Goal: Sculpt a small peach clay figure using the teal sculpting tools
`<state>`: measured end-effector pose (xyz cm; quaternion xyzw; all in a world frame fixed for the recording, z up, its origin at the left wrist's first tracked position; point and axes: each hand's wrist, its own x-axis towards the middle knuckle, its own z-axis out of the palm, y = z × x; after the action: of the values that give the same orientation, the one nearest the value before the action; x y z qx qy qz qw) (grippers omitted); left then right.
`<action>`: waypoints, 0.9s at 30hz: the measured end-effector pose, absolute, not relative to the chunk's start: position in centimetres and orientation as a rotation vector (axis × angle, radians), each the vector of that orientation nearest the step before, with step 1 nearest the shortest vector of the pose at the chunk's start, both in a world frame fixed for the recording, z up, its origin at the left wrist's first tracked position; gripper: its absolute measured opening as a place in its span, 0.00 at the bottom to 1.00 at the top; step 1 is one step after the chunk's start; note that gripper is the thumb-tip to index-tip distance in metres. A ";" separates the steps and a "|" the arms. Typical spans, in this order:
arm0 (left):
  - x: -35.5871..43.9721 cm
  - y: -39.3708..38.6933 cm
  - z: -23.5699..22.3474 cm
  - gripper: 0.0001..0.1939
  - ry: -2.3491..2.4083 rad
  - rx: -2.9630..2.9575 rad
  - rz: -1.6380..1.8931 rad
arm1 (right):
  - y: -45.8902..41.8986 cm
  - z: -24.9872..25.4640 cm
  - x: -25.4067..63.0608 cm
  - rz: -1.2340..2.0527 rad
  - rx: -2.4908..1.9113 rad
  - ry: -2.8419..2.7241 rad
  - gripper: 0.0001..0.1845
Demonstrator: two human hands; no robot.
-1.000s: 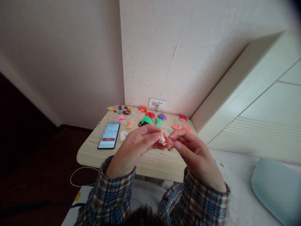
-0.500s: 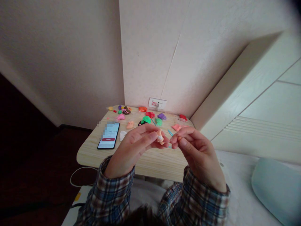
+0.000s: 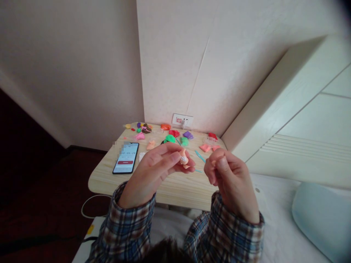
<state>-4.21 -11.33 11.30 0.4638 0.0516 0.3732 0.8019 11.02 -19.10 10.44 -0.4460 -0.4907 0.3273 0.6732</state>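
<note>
My left hand (image 3: pixel 157 164) is closed around a small peach-and-white clay piece (image 3: pixel 184 159), held upright between thumb and fingers above the table. To its right, my right hand (image 3: pixel 233 177) pinches a small bit of peach clay (image 3: pixel 214 163) between thumb and curled fingers; most of that bit is hidden. A clear gap separates the two hands. Behind them on the table lie a light blue modelling tool (image 3: pixel 200 156), a green clay lump (image 3: pixel 169 138) and an opened peach clay packet (image 3: pixel 150 145).
The pale wooden table (image 3: pixel 109 186) carries a phone (image 3: pixel 126 158) showing a timer at left. Clay packets stand along the back: orange (image 3: pixel 165 126), red (image 3: pixel 174 133), purple (image 3: pixel 188 135), coral (image 3: pixel 205 147). A wall socket (image 3: pixel 182 119) is behind; a bed with a pillow (image 3: pixel 320 215) lies right.
My right hand has drawn back to the right, away from the clay piece, and its fingers have curled in more. My left hand has barely moved.
</note>
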 end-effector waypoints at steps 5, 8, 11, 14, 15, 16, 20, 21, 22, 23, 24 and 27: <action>-4.5 -11.5 11.7 0.05 0.067 0.961 0.805 | -19.0 10.8 10.6 0.717 -0.982 -1.094 0.08; -4.6 -11.6 11.9 0.07 0.048 0.972 0.792 | -19.0 11.2 10.1 0.711 -0.974 -1.110 0.03; -4.5 -11.6 11.9 0.05 0.043 0.962 0.796 | -19.0 11.6 9.4 0.684 -1.001 -1.130 0.05; -4.4 -11.6 11.8 0.05 0.068 0.972 0.811 | -19.0 12.0 8.7 0.600 -1.088 -1.135 0.05; -4.4 -11.6 11.7 0.05 0.078 0.979 0.820 | -19.1 12.2 8.5 0.567 -1.119 -1.136 0.05; -4.4 -11.6 11.7 0.05 0.085 0.988 0.827 | -19.2 12.3 8.4 0.537 -1.147 -1.137 0.05; -4.4 -11.6 11.6 0.04 0.100 0.994 0.844 | -19.4 12.5 8.0 0.471 -1.223 -1.136 0.04; -4.4 -11.7 11.6 0.04 0.094 0.994 0.841 | -19.5 12.5 8.0 0.465 -1.231 -1.133 0.04; -4.4 -11.7 11.6 0.05 0.085 0.996 0.836 | -19.5 12.5 7.9 0.460 -1.234 -1.127 0.05; -4.4 -11.7 11.6 0.05 0.075 0.998 0.831 | -19.5 12.5 7.9 0.456 -1.234 -1.121 0.06; -4.4 -11.7 11.6 0.05 0.069 0.999 0.827 | -19.5 12.5 7.9 0.453 -1.230 -1.113 0.06; -4.4 -11.7 11.6 0.05 0.068 0.994 0.831 | -19.4 12.5 8.0 0.465 -1.200 -1.096 0.07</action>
<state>-4.37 -11.69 11.63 0.4630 0.0317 0.3870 0.7968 7.97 -19.39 12.47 -0.5311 -0.4851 0.2060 0.6635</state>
